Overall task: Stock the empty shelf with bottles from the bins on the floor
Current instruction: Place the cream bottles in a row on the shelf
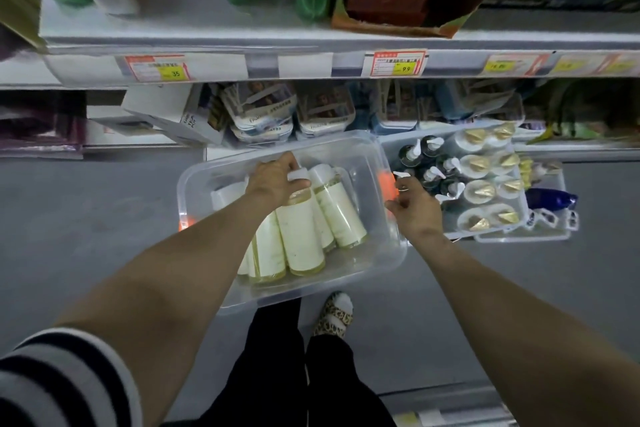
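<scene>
A clear plastic bin [377, 253] sits on the grey floor and holds several pale cream-labelled bottles [337, 208] lying on their sides. My left hand [273, 177] reaches into the bin and is closed around the white cap end of one of these bottles [301, 232]. My right hand [412, 204] hovers over the bin's right rim with fingers loosely apart and nothing in it. A second clear bin [391, 146] to the right holds dark pump bottles [426, 163] and gold-capped white bottles [481, 191].
Stocked shelves with price tags [398, 62] rise in front of me. Boxed goods [263, 111] fill the lowest shelf behind the bins. A blue bottle [550, 199] lies in a third tray at far right. My slippered foot [334, 314] stands just below the bin.
</scene>
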Demonstrator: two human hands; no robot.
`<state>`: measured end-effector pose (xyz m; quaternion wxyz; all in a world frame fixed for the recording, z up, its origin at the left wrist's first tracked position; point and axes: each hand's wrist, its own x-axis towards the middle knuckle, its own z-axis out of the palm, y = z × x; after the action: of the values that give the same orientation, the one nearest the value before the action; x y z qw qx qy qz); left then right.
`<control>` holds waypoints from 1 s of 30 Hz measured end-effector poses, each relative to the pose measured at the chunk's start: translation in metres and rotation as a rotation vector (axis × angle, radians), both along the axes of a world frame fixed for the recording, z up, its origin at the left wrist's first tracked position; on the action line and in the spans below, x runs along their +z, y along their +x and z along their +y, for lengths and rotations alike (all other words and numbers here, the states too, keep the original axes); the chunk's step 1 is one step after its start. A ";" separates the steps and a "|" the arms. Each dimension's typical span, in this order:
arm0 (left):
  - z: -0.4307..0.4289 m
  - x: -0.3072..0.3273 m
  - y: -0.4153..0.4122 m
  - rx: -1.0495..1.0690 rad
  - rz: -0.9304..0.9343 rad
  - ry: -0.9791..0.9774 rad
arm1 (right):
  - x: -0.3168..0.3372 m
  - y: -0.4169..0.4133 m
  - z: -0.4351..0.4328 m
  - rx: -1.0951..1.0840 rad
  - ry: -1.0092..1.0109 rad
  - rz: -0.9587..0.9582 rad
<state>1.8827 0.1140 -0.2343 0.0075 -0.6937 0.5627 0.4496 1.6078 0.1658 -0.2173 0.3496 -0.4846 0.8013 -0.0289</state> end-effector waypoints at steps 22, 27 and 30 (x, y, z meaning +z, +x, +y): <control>0.045 0.045 0.010 0.051 0.075 -0.167 | 0.017 0.000 0.011 0.174 0.032 -0.050; 0.066 0.089 -0.011 0.047 -0.002 -0.271 | 0.053 0.004 0.033 0.282 -0.009 -0.175; 0.061 0.142 -0.022 0.066 -0.020 -0.347 | 0.082 0.009 0.045 0.325 -0.032 -0.350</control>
<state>1.8612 0.1746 -0.0925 -0.1214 -0.7071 0.6086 0.3391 1.6172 0.2110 -0.1356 0.4757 -0.6002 0.6394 -0.0684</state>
